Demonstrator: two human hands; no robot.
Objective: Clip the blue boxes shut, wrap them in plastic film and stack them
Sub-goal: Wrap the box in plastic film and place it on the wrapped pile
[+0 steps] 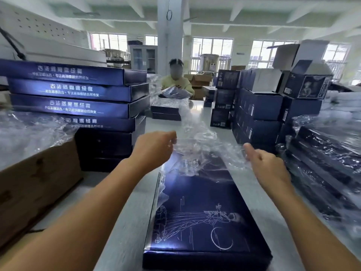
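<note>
A flat blue box [203, 216] with a white line drawing lies lengthwise on the grey table in front of me. Clear plastic film [197, 145] is stretched over its far end and runs on up the table. My left hand [156, 147] pinches the film's left edge above the box's far left corner. My right hand [267, 165] grips the film's right edge beside the far right corner, thumb raised. A stack of several blue boxes [78, 106] stands at the left.
A brown carton [35, 182] holding crumpled film sits at the near left. Film-wrapped boxes [324, 159] are piled at the right, with dark blue cartons [259, 112] behind them. A person [175, 83] works at the table's far end behind two small flat boxes [166, 112].
</note>
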